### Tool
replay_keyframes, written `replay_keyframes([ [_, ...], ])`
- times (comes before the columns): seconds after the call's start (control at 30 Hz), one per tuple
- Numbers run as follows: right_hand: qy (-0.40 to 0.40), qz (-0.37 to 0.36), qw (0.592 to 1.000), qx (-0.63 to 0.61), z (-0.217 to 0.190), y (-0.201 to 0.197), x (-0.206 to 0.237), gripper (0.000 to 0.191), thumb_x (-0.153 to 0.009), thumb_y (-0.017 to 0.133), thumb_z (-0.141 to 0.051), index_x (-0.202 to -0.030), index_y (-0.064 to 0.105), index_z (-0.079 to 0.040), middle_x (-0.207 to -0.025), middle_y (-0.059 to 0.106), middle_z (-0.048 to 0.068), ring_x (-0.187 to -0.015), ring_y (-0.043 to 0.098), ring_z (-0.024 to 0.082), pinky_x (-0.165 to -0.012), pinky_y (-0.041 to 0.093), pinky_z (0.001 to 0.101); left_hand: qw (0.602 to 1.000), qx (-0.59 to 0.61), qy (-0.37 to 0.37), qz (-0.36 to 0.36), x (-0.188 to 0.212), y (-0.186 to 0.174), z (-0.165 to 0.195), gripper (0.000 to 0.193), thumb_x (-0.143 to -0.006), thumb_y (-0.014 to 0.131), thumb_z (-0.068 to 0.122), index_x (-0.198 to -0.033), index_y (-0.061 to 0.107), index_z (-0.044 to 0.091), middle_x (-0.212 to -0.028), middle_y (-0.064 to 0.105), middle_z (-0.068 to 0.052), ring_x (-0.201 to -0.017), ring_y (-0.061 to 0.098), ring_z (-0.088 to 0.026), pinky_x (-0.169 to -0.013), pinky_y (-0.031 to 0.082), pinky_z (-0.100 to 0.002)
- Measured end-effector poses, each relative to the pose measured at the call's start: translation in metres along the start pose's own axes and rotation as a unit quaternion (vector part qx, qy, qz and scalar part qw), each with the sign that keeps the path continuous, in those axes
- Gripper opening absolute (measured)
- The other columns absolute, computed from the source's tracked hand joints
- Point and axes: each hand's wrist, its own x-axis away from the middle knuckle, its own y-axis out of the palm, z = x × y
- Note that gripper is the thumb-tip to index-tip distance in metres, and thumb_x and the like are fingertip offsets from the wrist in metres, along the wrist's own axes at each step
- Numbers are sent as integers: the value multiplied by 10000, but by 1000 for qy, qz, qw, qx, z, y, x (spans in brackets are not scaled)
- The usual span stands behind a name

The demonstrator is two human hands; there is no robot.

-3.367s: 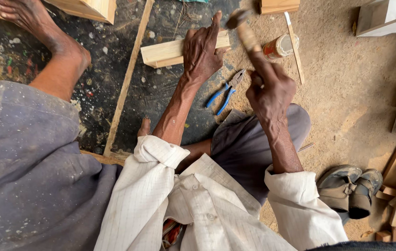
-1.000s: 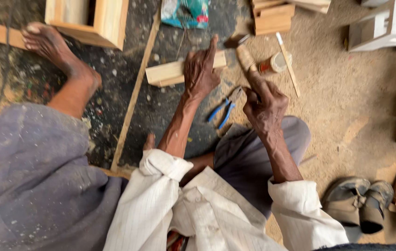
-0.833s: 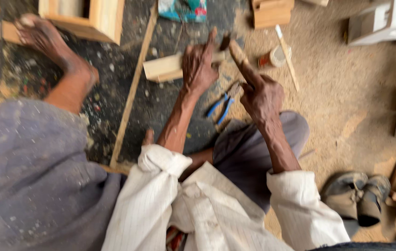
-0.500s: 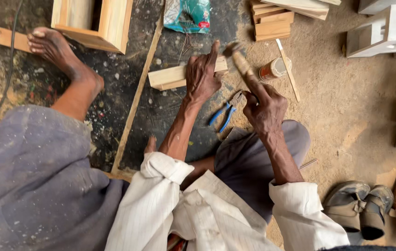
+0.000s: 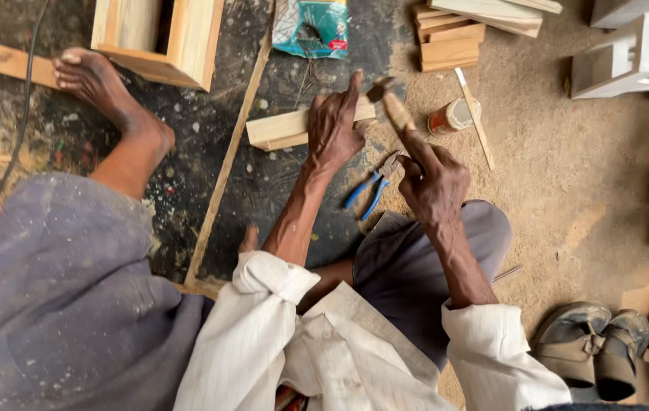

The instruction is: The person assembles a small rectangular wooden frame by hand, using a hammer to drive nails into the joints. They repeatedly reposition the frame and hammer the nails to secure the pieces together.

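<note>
I sit on the floor over a short pale wooden block lying on the dark, stained ground. My left hand presses down on the block's right end, index finger stretched up. My right hand grips a wooden-handled hammer, whose head hovers just above the block's right end beside my left fingertip. Blue-handled pliers lie on the floor between my two hands.
A wooden box stands at top left beside my bare foot. A long thin strip runs down the floor. A teal packet, stacked blocks, a small tin, a stick and worn shoes lie around.
The hammer has swung up and down over the block's end across the frames, while my left hand kept pressing on the block. The camera view shifted slightly.
</note>
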Motion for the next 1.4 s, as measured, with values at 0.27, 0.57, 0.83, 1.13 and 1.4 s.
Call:
replay_keyframes([
  [0.27,31,-32,999,3,12,7,16,506,-888,788,-24,-1373,710,-147,-890,750,147,-529,610,191,-454,461,328,999,9,37,35,5,4,-3,1090,-681,863,55,-1591,262,46,-1005,740,-146,-912,674,-279,-949,435,-490],
  [0.57,219,14,957,-190,16,22,43,528,-888,835,-76,-1392,679,-79,-812,704,108,-661,603,137,-583,472,307,980,60,119,148,12,-18,3,1023,-752,848,148,-1602,281,92,-1255,711,-225,-1146,667,-342,-1031,476,-446],
  [0.83,377,-103,879,-273,42,51,77,786,-880,778,-162,-1573,417,-76,-798,712,45,-583,644,101,-480,513,268,778,435,-331,309,78,5,29,345,-990,835,257,-1125,622,21,-978,624,-139,-873,573,-225,-813,563,-356],
  [1.13,301,-152,920,-202,43,85,65,765,-817,867,-219,-1466,526,-2,-1284,695,256,-1149,691,337,-941,539,406,481,736,-369,300,47,-28,4,345,-957,663,183,-1261,556,58,-1251,665,-174,-1198,627,-272,-944,583,-383],
  [1.4,324,-183,903,-213,55,95,69,801,-816,843,-276,-1482,491,-4,-1441,587,233,-1330,582,350,-1099,464,420,660,600,-405,203,40,-90,-17,361,-1022,578,158,-1357,518,39,-1163,683,-212,-1016,761,-262,-857,640,-459],
])
